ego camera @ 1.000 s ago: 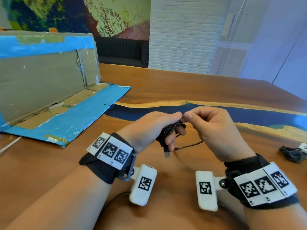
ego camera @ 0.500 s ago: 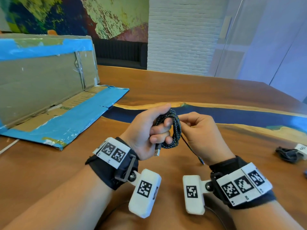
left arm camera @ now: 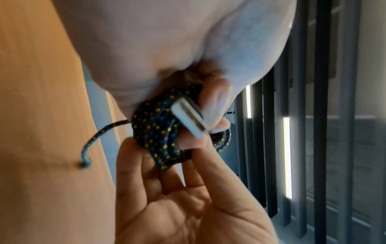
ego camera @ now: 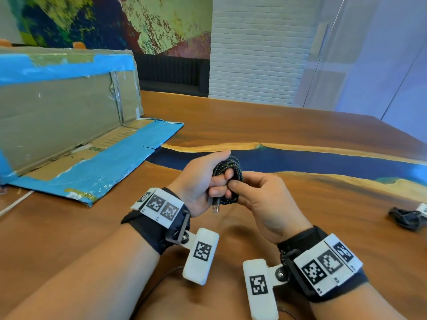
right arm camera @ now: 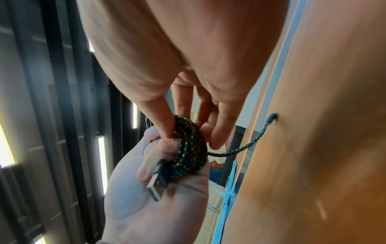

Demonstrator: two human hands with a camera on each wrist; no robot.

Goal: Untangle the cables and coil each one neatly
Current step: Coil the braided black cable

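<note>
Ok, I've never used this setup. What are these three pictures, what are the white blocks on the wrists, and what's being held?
No machine here: a person works with bare hands. The wide picture comes from a camera on the head, looking down at both hands. The two close-ups come from cameras strapped to the wrists; the white blocks with black-and-white square patterns hang from those wrist straps.

The left hand grips a braided cable, black with blue and yellow flecks, wound into a small coil. Its metal USB plug sticks out below the fingers. The right hand pinches the coil's side. A short loose tail still hangs free, so the coiling isn't finished.

On the wooden table lie a flattened cardboard box with blue tape and, far right, another dark cable bundle.
</note>
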